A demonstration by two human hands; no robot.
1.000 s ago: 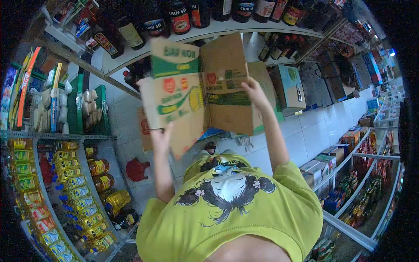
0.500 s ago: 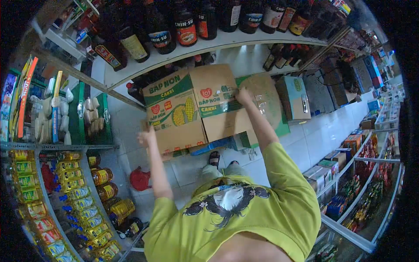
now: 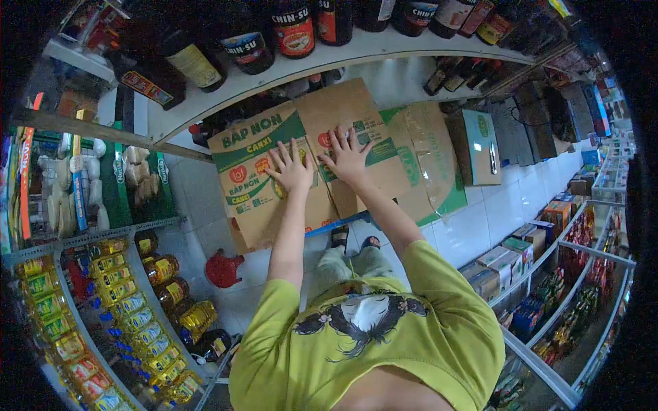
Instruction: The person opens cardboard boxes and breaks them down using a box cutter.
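In front of me lies a flattened cardboard box (image 3: 257, 222), brown with green printing, red logos and the words BAP NON. My left hand (image 3: 293, 168) rests on its left part with the fingers spread, partly covering the corn picture. On the right part, my right hand (image 3: 347, 157) lies flat too, fingers apart, near a red logo. Neither hand holds anything. To the right is another piece of cardboard (image 3: 428, 161) with green edges and clear tape, its left side overlapped by the flattened box.
Sauce bottles (image 3: 293, 27) line a white shelf (image 3: 288, 85) above the cardboard. Cooking oil bottles (image 3: 130, 301) fill the lower left racks. A closed carton (image 3: 474, 147) stands to the right. A red stool (image 3: 223, 268) is on the tiled floor, and glass shelves (image 3: 548, 294) run along the right.
Both hands have moved inward from the box's outer edges and now lie flat on its top. The view has shifted slightly closer to the cardboard.
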